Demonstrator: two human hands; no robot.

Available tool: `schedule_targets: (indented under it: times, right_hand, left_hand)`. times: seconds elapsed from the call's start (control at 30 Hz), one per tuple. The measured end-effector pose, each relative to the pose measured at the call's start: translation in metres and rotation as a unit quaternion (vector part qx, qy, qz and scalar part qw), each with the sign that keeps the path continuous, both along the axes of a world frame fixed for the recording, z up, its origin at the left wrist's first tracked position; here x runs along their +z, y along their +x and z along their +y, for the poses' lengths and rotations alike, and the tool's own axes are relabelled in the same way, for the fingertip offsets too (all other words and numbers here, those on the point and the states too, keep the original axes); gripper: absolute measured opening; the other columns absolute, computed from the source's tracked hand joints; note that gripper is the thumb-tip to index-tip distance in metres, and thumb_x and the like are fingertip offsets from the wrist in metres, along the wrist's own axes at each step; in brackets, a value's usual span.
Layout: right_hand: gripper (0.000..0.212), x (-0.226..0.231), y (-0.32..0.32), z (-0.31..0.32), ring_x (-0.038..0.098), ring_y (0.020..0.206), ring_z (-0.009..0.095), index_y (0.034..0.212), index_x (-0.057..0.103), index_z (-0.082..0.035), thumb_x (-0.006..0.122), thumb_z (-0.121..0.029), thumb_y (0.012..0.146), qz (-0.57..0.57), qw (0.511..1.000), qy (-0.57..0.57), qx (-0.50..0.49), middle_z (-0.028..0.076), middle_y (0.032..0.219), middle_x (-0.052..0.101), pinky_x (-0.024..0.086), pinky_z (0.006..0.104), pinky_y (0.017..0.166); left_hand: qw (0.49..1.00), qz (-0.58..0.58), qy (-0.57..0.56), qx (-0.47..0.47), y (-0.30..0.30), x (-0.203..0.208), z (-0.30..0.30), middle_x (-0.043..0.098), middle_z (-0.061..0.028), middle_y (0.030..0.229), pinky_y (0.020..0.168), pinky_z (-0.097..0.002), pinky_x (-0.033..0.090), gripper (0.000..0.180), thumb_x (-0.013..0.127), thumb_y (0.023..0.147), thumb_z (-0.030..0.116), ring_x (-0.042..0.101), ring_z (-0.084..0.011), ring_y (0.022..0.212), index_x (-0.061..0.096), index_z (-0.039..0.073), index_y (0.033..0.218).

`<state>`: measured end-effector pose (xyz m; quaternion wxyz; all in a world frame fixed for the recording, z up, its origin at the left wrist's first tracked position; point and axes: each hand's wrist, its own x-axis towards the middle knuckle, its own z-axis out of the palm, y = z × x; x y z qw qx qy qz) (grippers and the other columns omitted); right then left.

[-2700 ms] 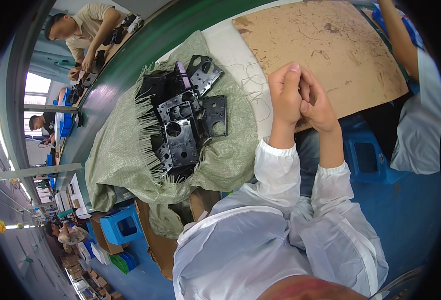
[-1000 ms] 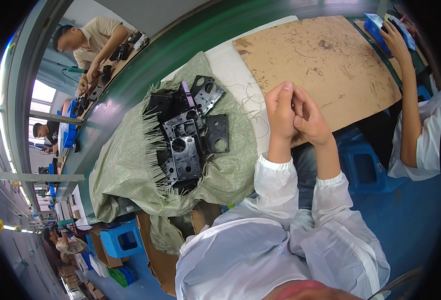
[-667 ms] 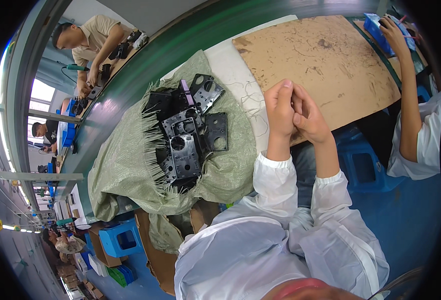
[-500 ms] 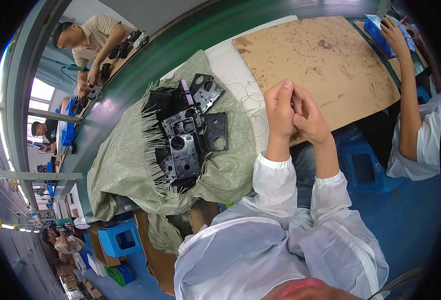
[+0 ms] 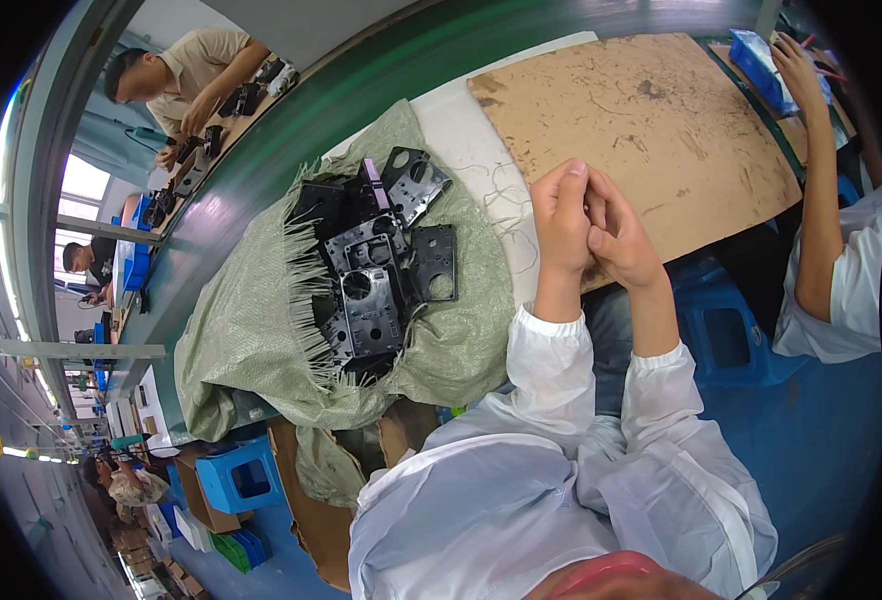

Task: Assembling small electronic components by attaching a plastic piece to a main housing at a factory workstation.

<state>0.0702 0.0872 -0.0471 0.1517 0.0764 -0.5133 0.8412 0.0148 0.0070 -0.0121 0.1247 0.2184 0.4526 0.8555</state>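
My left hand (image 5: 559,228) and my right hand (image 5: 624,232) rest against each other over the near edge of a brown board (image 5: 651,120). Both are closed, fingers curled in and thumbs up, and no object shows in them. To their left lies a green woven sack (image 5: 251,310) with a frayed mouth. Black plastic frames (image 5: 369,310) with round holes are heaped in its opening. One flat black plate (image 5: 433,262) lies at the heap's right side, nearest my hands.
White sheeting (image 5: 476,150) with loose threads lies between sack and board. At the right, a co-worker's arm (image 5: 818,220) reaches to a blue bin (image 5: 758,68). Blue stools (image 5: 726,330) stand below. Across the green bench (image 5: 361,90), another person (image 5: 196,80) handles black parts.
My hands stay in the same clasped pose. Across the bench, the co-worker's hands and green tool have shifted slightly; the right-hand co-worker's hand has moved a little.
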Motion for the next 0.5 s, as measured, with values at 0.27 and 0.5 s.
schedule_targets:
  times: [0.27, 0.5]
  right_hand:
    - [0.086, -0.002, -0.001, 0.001, 0.045, 0.112, 0.013, 0.141, 0.037, -0.002, 0.083, -0.034, 0.077, 0.002, 1.0, -0.003, 0.013, 0.001, 0.109, 0.046, 0.035, 0.0265, 0.099]
    - [0.086, 0.0, -0.001, -0.001, 0.046, 0.114, 0.014, 0.141, 0.037, -0.001, 0.083, -0.035, 0.076, 0.0, 1.0, -0.001, 0.003, 0.002, 0.113, 0.047, 0.035, 0.028, 0.1]
  left_hand:
    - [1.0, 0.005, -0.003, 0.003, -0.002, 0.0, 0.0, 0.047, -0.0025, 0.05, 0.045, -0.0224, 0.031, 0.038, 0.046, 0.098, 0.023, 0.039, -0.0076, 0.044, 0.054, 0.002, 0.067]
    - [1.0, 0.004, 0.0, -0.001, -0.002, -0.002, -0.001, 0.047, -0.0024, 0.049, 0.045, -0.0228, 0.031, 0.038, 0.046, 0.098, 0.023, 0.039, -0.0079, 0.044, 0.054, 0.002, 0.067]
